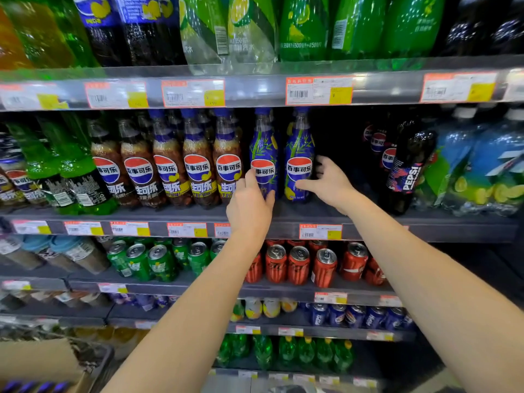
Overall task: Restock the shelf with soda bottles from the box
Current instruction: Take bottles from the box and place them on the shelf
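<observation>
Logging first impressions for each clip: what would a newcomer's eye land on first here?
Two bare hands reach to the middle shelf: the left hand lies against one blue bamboo-print Pepsi bottle, while the right hand curls around its twin. Right of them gapes a dark empty gap. At bottom left sits the cardboard box.

Both forearms are bare from the bottom edge of the view up to the wrists, with no sleeves in view. The left hand [249,207] and right hand [330,182] wear no gloves, rings, watch or bracelet.
</observation>
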Demonstrator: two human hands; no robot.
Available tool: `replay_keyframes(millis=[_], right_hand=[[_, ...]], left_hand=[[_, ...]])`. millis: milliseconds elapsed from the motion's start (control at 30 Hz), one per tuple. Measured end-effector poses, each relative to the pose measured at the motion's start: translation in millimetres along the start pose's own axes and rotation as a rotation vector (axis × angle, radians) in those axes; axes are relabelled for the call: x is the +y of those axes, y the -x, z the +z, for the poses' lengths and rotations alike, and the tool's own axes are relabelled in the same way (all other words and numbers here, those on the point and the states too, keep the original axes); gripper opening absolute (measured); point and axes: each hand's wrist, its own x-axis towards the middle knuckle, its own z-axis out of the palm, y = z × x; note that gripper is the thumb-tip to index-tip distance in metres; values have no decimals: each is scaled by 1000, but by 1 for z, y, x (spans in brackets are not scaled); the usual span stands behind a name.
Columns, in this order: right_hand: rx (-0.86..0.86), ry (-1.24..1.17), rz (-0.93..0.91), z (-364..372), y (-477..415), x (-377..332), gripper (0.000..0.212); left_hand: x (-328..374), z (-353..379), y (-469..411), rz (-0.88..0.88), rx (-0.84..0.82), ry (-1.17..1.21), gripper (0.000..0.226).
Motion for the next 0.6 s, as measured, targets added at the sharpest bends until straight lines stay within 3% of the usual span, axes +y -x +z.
replay_keyframes(millis=[167, 300, 600], right_hand=[[30, 269, 19, -9, 29, 7, 76], [60, 346, -93, 0, 64, 10, 61], [-51, 461, -197, 68, 143, -3, 56]], left_hand=[[4, -7, 21, 110, -61, -133, 52], [-3, -18, 44, 190, -108, -167, 58], [-60, -71, 91, 186, -207, -265, 64]])
